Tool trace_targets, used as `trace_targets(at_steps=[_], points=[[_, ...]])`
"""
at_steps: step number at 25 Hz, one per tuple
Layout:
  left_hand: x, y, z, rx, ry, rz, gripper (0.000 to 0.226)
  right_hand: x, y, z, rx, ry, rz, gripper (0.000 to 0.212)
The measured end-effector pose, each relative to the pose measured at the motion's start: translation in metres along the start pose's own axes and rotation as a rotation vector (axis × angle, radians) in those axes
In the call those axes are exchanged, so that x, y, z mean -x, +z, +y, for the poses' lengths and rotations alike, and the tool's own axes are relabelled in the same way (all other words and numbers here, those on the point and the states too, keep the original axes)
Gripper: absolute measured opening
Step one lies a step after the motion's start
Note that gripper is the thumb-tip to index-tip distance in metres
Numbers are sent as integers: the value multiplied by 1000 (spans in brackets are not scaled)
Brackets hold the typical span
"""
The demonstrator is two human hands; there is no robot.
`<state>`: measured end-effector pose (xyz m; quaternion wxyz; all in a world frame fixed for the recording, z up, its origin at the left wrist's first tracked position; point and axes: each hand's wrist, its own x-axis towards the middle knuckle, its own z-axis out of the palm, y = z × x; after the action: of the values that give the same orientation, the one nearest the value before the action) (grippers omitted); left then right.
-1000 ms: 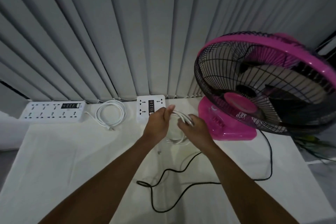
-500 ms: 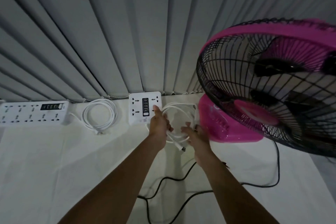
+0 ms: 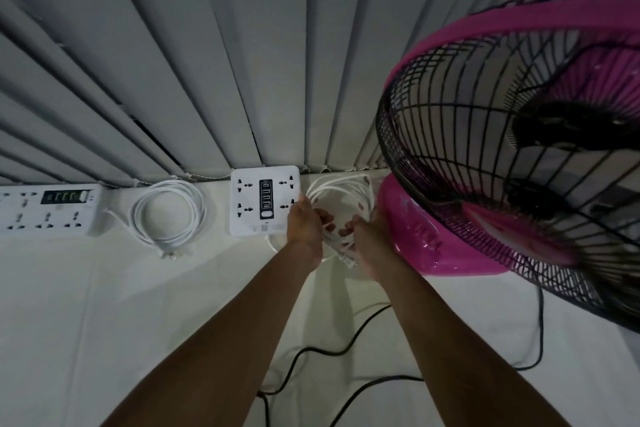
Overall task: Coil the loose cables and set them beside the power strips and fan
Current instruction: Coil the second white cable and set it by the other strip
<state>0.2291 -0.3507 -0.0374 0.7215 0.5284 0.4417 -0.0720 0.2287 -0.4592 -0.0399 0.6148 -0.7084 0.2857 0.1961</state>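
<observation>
grey vertical blinds (image 3: 207,55) fill the upper left and centre of the frame, their slats fanning down to the back edge of a white cloth-covered table (image 3: 69,322), which spans the lower frame with faint creases.

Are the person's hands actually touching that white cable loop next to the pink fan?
Touching. The head view shows left hand and right hand gripping the white cable coil on opposite sides.

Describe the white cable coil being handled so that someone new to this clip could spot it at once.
Start at the pink table fan on the right. Between its pink base and the square white power strip lies a white cable coil, with the left hand and right hand on it. The other white coil, further left, lies untouched.
</observation>
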Motion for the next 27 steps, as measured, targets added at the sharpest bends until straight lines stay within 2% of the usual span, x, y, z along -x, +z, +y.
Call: trace_targets(at_steps=[2, 4, 7, 10, 12, 14, 16, 18, 20, 22, 27], points=[[-3, 5, 4, -50, 66, 24, 53, -10, 4, -4, 17, -5, 17, 52], [-6, 3, 6, -207, 174, 56, 48, -19, 7, -7, -3, 23, 15, 49], [-10, -12, 8, -519, 440, 74, 28, -28, 8, -12, -10, 99, 5, 40], [-2, -30, 11, -674, 730, 29, 32, -33, 10, -11, 28, 140, 5, 42], [5, -44, 8, -759, 884, 38, 36, -34, 12, -8, 127, 82, 44, 47], [5, -60, 1, -1023, 1022, 122, 36, -31, 13, -6, 358, -72, 98, 60], [5, -77, -5, -1249, 973, 148, 44, -21, 12, -1, 522, -248, 80, 82], [4, -94, -11, -1370, 936, 145, 50, -10, 12, 8, 647, -389, 6, 104], [4, -108, -19, -1440, 947, 119, 53, -3, 12, 18, 764, -427, -68, 120], [1, -117, -23, -1478, 966, 65, 53, -3, 14, 21, 791, -404, -109, 126], [-8, -129, -20, -1457, 1016, -48, 55, -14, 29, 18, 755, -381, -62, 118]])
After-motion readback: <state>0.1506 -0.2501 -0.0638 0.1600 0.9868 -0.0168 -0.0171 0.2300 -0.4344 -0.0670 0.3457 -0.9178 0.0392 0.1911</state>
